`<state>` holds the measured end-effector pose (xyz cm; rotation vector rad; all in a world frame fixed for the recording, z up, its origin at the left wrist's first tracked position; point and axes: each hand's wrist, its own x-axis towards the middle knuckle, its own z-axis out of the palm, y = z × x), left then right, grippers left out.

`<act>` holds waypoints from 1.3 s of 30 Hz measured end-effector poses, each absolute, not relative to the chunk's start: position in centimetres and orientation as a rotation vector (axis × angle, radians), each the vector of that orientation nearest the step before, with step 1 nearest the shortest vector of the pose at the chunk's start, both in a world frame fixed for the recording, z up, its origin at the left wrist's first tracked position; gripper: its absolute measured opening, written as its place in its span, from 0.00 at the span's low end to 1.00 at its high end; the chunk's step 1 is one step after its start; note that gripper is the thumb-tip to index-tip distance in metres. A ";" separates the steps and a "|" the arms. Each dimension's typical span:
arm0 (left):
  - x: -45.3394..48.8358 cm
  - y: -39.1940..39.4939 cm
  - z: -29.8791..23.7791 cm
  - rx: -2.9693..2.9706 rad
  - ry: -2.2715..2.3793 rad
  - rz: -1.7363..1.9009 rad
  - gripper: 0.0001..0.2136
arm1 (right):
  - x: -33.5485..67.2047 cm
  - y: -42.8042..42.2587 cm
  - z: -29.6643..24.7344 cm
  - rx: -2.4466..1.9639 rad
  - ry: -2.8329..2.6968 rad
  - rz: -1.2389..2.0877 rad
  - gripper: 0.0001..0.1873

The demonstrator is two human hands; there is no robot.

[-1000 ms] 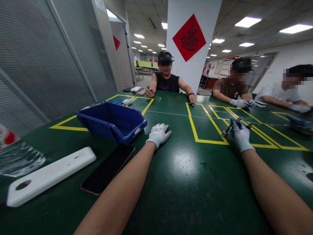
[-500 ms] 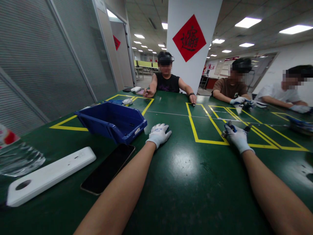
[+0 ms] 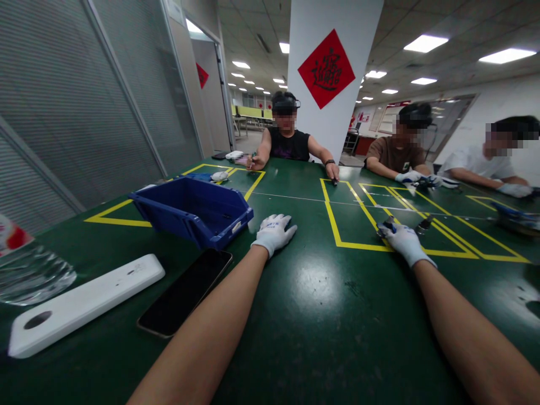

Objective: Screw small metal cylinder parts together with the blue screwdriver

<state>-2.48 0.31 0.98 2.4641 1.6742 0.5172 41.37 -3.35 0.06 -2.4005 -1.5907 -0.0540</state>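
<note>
My left hand (image 3: pixel 273 233), in a white glove, lies flat on the green table (image 3: pixel 320 326) with its fingers apart and holds nothing. It rests just right of a blue plastic bin (image 3: pixel 194 211). Over on the right, my gloved right hand (image 3: pixel 405 243) has its fingers closed around a small dark-and-blue object (image 3: pixel 385 226) at a yellow tape line; its kind is too small to tell. Close to that hand's right side stands a small dark piece (image 3: pixel 424 225), also not clear in kind.
A black phone (image 3: pixel 185 292), a long white device (image 3: pixel 88 304) and a water bottle (image 3: pixel 29 264) lie or stand at the left. Yellow tape rectangles (image 3: pixel 337 230) mark the table. Across it sit several people, one (image 3: pixel 289 140) opposite; a dark-blue item (image 3: pixel 517 216) lies far right.
My right hand has shifted slightly left, and the dark-and-blue object in it now sits lower and farther left. My left hand stays in place.
</note>
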 end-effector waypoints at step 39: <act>-2.1 0.8 1.6 2.169 1.704 0.698 0.28 | 41.2 -2.6 -0.6 -2.524 -1.281 -0.102 0.35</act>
